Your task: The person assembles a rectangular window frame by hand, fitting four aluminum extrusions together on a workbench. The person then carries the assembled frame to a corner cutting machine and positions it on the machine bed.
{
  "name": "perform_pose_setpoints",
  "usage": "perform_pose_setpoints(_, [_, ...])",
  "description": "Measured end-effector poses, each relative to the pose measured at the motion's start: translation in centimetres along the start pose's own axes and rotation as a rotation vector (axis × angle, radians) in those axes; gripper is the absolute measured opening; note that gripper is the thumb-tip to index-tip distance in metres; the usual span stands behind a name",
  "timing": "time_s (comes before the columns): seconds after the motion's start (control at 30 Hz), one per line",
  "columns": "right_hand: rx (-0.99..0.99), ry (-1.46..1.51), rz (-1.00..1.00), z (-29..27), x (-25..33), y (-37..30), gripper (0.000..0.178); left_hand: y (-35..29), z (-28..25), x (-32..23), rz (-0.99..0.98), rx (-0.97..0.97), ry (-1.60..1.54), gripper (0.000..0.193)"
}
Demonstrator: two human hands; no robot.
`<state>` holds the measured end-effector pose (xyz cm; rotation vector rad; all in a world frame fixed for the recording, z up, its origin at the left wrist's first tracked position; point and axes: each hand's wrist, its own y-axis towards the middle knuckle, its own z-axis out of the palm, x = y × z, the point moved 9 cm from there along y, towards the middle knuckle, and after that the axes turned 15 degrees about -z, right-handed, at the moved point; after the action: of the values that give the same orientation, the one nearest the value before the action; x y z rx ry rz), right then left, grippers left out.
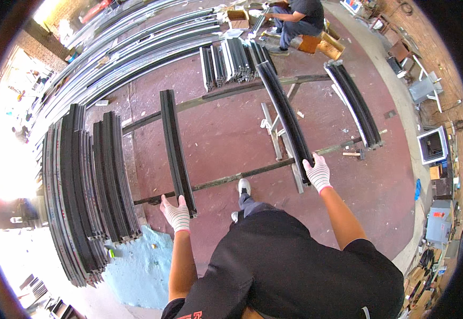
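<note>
Left hand point(176, 215), right hand point(318, 173) (arms spread) at bars point(174, 146)

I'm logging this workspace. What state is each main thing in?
Rails: spaced apart, roughly parallel
Left bar: across the rails; lifted or resting, unclear
Right bar: likewise
Left hand: gloved, at left bar's near end
Right hand: gloved, at right bar's near end
Right bundle: side by side, across the rails
Hammer: lying on the floor
Co-worker: low down, bent forward

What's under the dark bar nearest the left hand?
The dark bar crosses above a far rail and a near rail, with reddish floor below. The crossing spots themselves are covered; contact can't be seen.
</note>
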<state>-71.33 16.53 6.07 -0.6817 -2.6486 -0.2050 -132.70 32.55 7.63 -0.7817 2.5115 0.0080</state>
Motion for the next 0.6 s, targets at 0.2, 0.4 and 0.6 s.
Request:
perform_pose_setpoints(0.2, [0.163, 0.099, -0.008, 0.0, 1.2, 1.2, 0.062, -0.2, 5.7, 2.8, -0.126, 0.487, -0.457, 0.085])
perform_pose_setpoints(0.4, [0.025, -0.429, -0.154, -2.0, 9.5, -1.6, 0.093, -4.1, 0.4, -3.3, 0.207, -0.072, 0.203, 0.087])
perform_pose_setpoints(0.6, [0.086, -0.328, -0.115, -1.2, 10.7, -2.4, 0.092, -6.1, 1.0, -5.0, 0.120, 0.061, 0.182, 0.092])
